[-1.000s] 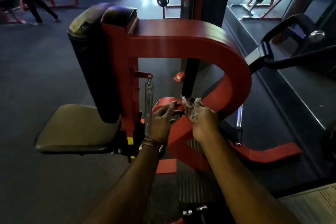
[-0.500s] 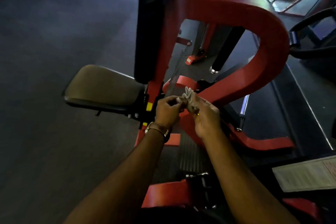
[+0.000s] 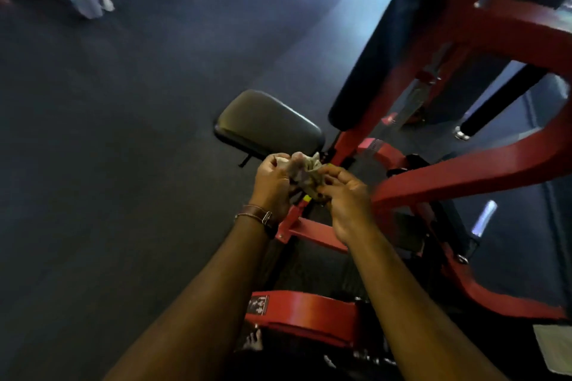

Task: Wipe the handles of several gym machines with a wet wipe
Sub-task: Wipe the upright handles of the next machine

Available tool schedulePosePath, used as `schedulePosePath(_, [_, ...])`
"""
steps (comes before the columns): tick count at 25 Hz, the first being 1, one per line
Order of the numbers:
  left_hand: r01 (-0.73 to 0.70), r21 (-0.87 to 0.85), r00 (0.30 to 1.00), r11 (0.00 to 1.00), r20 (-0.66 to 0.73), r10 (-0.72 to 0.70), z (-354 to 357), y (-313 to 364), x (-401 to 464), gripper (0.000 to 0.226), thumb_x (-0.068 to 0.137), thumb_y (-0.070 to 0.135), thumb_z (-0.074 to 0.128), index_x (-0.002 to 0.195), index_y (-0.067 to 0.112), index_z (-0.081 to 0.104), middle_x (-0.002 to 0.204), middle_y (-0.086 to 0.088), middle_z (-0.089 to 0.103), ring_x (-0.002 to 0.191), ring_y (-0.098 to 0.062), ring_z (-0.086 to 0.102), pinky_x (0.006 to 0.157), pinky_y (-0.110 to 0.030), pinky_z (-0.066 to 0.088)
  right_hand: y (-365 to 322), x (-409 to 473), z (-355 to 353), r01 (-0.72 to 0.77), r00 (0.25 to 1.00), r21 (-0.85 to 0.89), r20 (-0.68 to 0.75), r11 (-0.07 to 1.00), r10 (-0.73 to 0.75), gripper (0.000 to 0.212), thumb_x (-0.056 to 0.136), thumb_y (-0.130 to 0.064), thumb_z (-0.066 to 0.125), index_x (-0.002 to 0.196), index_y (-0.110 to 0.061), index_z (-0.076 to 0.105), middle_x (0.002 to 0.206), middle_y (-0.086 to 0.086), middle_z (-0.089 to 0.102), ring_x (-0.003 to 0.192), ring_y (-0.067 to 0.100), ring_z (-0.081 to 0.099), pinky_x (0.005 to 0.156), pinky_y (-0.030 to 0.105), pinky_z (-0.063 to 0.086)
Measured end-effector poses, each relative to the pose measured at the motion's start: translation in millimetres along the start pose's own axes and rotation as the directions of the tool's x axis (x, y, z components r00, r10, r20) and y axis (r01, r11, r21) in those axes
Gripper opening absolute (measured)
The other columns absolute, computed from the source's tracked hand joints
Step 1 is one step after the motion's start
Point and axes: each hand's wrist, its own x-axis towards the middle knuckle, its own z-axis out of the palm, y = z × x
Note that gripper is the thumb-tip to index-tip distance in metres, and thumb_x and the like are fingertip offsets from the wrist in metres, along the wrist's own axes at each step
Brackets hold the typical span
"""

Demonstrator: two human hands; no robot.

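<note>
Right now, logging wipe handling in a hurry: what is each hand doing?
Left hand: fingers curled round one end of the crumpled wet wipe.
Right hand: fingers pinch the wipe's other end.

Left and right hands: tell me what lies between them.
In the head view, a crumpled wet wipe bridges the left hand and right hand, both gripping it.
</note>
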Motion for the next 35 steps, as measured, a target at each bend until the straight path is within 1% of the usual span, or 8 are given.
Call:
schedulePosePath(5, [-0.141, 0.196, 0.980, 0.971, -0.112, 0.165, -69.7, 31.4, -43.2, 0.042, 0.079, -0.012, 0.073, 0.116, -0.001, 0.055, 0.102, -0.013, 0.069, 0.096, -0.025, 0.070, 0.076, -0.036, 0.062, 22.9, -21.7, 51.8, 0.052, 0.974, -0.151, 0.226, 0.987, -0.017, 0.029, 0.083, 0.005, 0.070, 0.108, -0.008, 0.062, 0.095, 0.013, 0.074, 0.092, 0.032, 0.073, 0.079, 0.047, 0.061])
schedulePosePath(8, [-0.158, 0.285, 0.957, 0.945, -0.190, 0.218, -115.6, 48.2, -63.3, 0.035, 0.081, -0.008, 0.074, 0.111, 0.002, 0.060, 0.104, -0.013, 0.073, 0.097, -0.026, 0.072, 0.076, -0.036, 0.061, 40.3, -31.5, 87.1, 0.049, 0.915, -0.225, 0.401, 0.973, 0.047, 0.049, 0.082, -0.009, 0.077, 0.125, -0.022, 0.058, 0.102, 0.007, 0.074, 0.094, 0.024, 0.073, 0.078, 0.043, 0.061])
schedulePosePath(11, [-0.185, 0.337, 0.923, 0.923, -0.263, 0.281, -165.2, 67.1, -74.6, 0.036, 0.080, -0.005, 0.077, 0.112, 0.002, 0.061, 0.105, -0.015, 0.073, 0.097, -0.026, 0.073, 0.076, -0.034, 0.060, 55.5, -40.3, 134.2, 0.079, 0.865, -0.307, 0.494, 0.948, 0.087, 0.032, 0.083, -0.012, 0.078, 0.112, -0.015, 0.067, 0.102, 0.012, 0.074, 0.094, 0.026, 0.073, 0.082, 0.044, 0.061])
schedulePosePath(14, [-0.190, 0.263, 0.893, 0.946, -0.355, 0.278, -206.2, 87.2, -77.4, 0.036, 0.082, -0.007, 0.074, 0.112, 0.002, 0.057, 0.102, -0.018, 0.073, 0.094, -0.029, 0.074, 0.073, -0.034, 0.061, 70.8, -38.6, 187.5, 0.045, 0.894, -0.306, 0.437, 0.951, 0.098, 0.013, 0.087, -0.001, 0.068, 0.094, -0.011, 0.064, 0.095, 0.020, 0.071, 0.084, 0.031, 0.071, 0.074, 0.043, 0.060])
schedulePosePath(20, [-0.161, 0.277, 0.817, 0.947, -0.502, 0.285, -325.8, 152.3, -25.8, 0.046, 0.079, -0.019, 0.036, 0.081, 0.023, 0.054, 0.088, -0.015, 0.055, 0.081, -0.030, 0.055, 0.068, -0.044, 0.046, 108.2, -19.1, 316.8, 0.110, 0.868, -0.441, 0.480, 0.891, 0.130, 0.041, 0.082, 0.017, 0.044, 0.067, -0.013, 0.067, 0.071, 0.003, 0.069, 0.068, 0.017, 0.065, 0.055, 0.027, 0.053])
schedulePosePath(24, [-0.144, 0.332, 0.838, 0.932, -0.461, 0.294, -386.8, 219.3, 8.2, 0.038, 0.085, -0.018, 0.037, 0.089, 0.016, 0.054, 0.085, -0.015, 0.061, 0.071, -0.030, 0.062, 0.056, -0.037, 0.054, 126.2, 1.4, 399.4, 0.101, 0.827, -0.518, 0.519, 0.849, 0.218, 0.031, 0.085, 0.009, 0.052, 0.085, -0.011, 0.076, 0.087, 0.011, 0.075, 0.073, 0.023, 0.071, 0.065, 0.036, 0.059])
schedulePosePath(27, [-0.089, 0.338, 0.890, 0.937, -0.396, 0.227, -419.3, 260.3, 38.9, 0.019, 0.093, -0.005, 0.056, 0.102, 0.012, 0.054, 0.095, -0.018, 0.066, 0.074, -0.026, 0.067, 0.057, -0.036, 0.058, 137.2, 12.4, 455.1, 0.192, 0.908, -0.443, 0.419, 0.876, 0.012, 0.003, 0.085, -0.010, 0.073, 0.084, -0.012, 0.075, 0.082, 0.007, 0.074, 0.076, 0.019, 0.072, 0.069, 0.035, 0.062])
schedulePosePath(35, [-0.011, 0.205, 0.925, 0.979, -0.370, 0.088, -451.7, 310.8, 164.6, 0.030, 0.093, 0.019, 0.069, 0.096, -0.012, 0.068, 0.092, -0.023, 0.072, 0.080, -0.033, 0.067, 0.076, -0.050, 0.059, 144.3, 122.1, 535.0, -0.009, 0.954, -0.224, 0.291, 0.974, 0.075, 0.027, 0.091, 0.007, 0.053, 0.101, -0.008, 0.074, 0.095, 0.012, 0.075, 0.087, 0.028, 0.070, 0.077, 0.040, 0.057])
